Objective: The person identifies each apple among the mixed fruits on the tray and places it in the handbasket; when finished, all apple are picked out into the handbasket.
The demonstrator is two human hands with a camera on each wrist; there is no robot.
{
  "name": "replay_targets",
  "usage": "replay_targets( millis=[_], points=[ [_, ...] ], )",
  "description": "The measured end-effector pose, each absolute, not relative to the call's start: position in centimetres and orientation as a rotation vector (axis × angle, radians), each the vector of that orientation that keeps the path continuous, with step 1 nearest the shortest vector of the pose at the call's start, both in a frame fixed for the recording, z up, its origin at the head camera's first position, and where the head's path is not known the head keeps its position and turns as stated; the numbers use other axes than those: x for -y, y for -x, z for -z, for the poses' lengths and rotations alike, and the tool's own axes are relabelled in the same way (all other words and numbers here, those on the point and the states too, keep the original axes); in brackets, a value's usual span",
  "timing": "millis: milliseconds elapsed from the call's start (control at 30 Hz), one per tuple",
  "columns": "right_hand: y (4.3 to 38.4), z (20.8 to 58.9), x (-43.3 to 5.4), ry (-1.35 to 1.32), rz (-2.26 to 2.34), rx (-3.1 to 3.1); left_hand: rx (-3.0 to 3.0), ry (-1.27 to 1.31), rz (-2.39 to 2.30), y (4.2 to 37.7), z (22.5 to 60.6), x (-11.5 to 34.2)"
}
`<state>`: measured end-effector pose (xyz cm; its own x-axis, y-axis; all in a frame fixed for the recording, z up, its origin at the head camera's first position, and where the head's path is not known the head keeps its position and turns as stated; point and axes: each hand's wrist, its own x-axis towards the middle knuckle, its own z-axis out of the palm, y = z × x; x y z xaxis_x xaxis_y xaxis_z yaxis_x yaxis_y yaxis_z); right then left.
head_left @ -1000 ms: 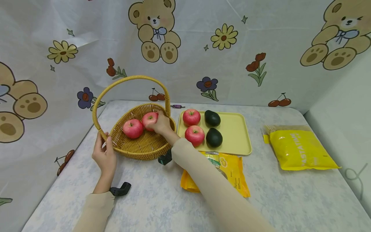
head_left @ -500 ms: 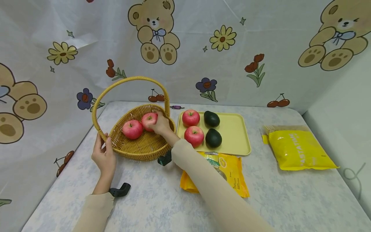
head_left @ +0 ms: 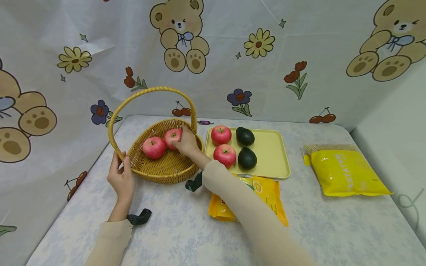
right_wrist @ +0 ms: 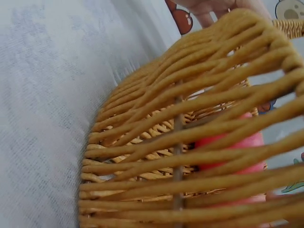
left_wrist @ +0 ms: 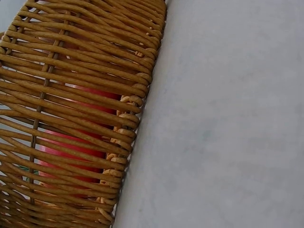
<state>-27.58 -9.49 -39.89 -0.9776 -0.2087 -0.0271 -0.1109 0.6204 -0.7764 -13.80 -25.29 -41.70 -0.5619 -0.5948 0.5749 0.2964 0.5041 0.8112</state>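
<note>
A wicker basket (head_left: 168,178) with a tall arched handle stands at the left of the table. My left hand (head_left: 122,181) grips its left rim by the foot of the handle, thumb in front. Inside, one red apple (head_left: 154,148) lies on the left. My right hand (head_left: 188,144) reaches over the right rim and holds a second red apple (head_left: 171,138) beside it, partly covering it. In the left wrist view the woven wall (left_wrist: 76,114) fills the left side, red showing through gaps. The right wrist view shows the wall (right_wrist: 156,128) and red fruit (right_wrist: 232,147) behind it.
Right of the basket, a yellow tray (head_left: 271,153) bears two red apples (head_left: 225,155) and two dark green avocados (head_left: 247,159). An orange-yellow packet (head_left: 266,195) lies before it, partly under my right forearm. A yellow pasta bag (head_left: 347,171) lies far right. A patterned curtain (head_left: 213,85) hangs behind.
My right wrist has drawn slightly to the right, while that hand stays at the same apple. The left hand keeps its grip on the basket, and the fruit lies as before.
</note>
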Motion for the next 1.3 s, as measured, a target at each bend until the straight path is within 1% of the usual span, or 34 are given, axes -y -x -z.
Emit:
replay_targets(
  millis=[333, 633, 900, 1100, 1300],
  points=[
    [26.6, 37.8, 6.6, 0.558, 1.207, -2.691, 1.816, -0.264, 1.219, 13.9, 41.4, 25.3],
    [25.0, 35.3, 2.4, 0.721, 1.338, -2.500, 1.826, -0.272, 1.201, 13.8, 41.5, 25.2],
    [22.8, 33.4, -2.4, 0.769, 1.447, -2.376, 1.819, -0.260, 1.208, 13.9, 41.5, 25.2],
    [22.0, 33.1, -5.8, 0.760, 1.481, -2.416, 1.820, -0.256, 1.194, 13.9, 41.5, 25.3],
    [22.0, 33.5, -8.5, 0.737, 1.586, -2.439, 1.816, -0.270, 1.203, 13.9, 41.5, 25.3]
  ],
)
